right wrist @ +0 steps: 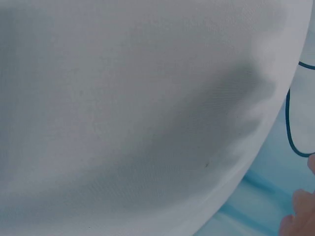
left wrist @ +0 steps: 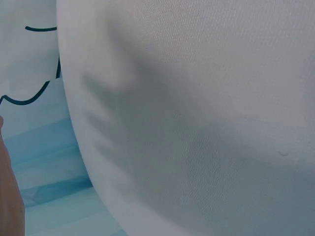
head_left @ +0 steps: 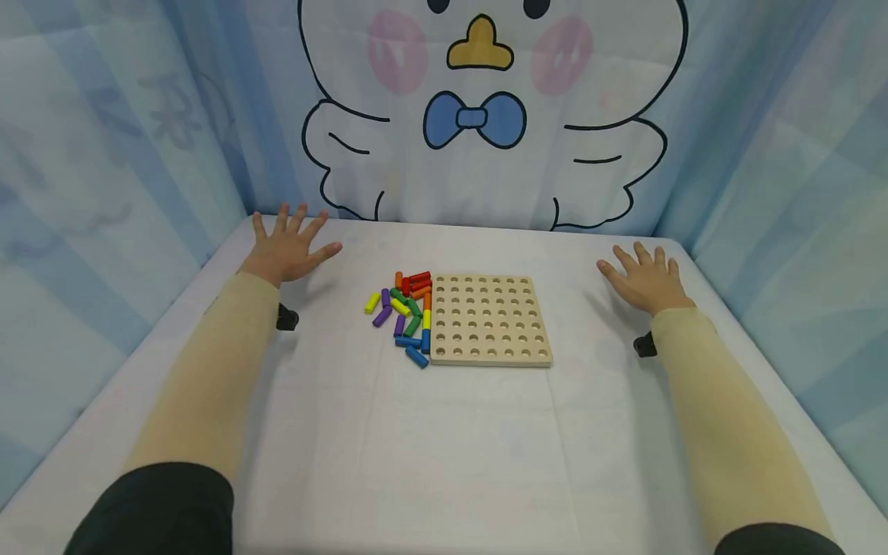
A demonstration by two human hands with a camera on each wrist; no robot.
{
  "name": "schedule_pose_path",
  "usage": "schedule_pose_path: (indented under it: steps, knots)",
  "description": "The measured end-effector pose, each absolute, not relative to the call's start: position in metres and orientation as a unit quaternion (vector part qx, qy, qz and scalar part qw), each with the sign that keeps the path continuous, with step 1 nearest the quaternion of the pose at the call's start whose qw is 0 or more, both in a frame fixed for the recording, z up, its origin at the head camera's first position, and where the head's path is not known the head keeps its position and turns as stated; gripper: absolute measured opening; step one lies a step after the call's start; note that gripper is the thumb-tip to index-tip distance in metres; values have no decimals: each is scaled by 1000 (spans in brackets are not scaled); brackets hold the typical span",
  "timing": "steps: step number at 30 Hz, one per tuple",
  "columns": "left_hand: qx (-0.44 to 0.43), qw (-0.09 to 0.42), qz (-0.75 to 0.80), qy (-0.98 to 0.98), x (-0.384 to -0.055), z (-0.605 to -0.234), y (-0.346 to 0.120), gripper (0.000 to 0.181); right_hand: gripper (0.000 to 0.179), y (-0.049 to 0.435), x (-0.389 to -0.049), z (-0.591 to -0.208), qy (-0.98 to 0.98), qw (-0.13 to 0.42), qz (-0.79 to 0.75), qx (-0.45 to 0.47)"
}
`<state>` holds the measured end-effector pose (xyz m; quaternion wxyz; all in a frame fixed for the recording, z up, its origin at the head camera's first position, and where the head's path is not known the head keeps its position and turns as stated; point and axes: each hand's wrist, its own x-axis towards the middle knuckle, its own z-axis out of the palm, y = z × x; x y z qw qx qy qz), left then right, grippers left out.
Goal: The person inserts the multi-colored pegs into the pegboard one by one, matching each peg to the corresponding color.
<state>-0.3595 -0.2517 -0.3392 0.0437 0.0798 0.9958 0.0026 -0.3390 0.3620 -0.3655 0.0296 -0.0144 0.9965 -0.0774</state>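
Note:
My left hand [head_left: 286, 250] is held over the far left of the table with its fingers spread and nothing in it. Over on the far right, my right hand [head_left: 647, 281] is likewise spread and holds nothing. Between them lies a square wooden board [head_left: 489, 320] with rows of round holes, none of them filled. Against its left side is a loose cluster of short coloured pegs: red [head_left: 420, 277], orange [head_left: 426, 301], yellow [head_left: 372, 302], green [head_left: 412, 327], blue [head_left: 417, 356] and purple [head_left: 381, 317]. Both wrist views show mostly each hand's shadow on the cloth.
A white cloth covers the table [head_left: 416, 455]. Blue and white curtains [head_left: 104, 154] enclose it at the back and both sides, and the back one bears a cartoon figure with a blue bow tie [head_left: 475, 119]. A small black camera [head_left: 287, 317] hangs under the left wrist.

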Motion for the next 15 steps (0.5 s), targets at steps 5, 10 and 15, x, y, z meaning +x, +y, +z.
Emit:
schedule_pose_path:
  steps: [5,10,15]
  knots:
    - [81,39,8,996,-360,-343,-251,93,93,358,-341,-364,996,20,-84,-29]
    - [90,34,5,995,-361,-345,-242,92,80,336,-339,-361,992,-1,-122,-45]
    - [102,35,18,994,-360,-342,-228,90,66,308,-332,-356,982,14,-176,-65]
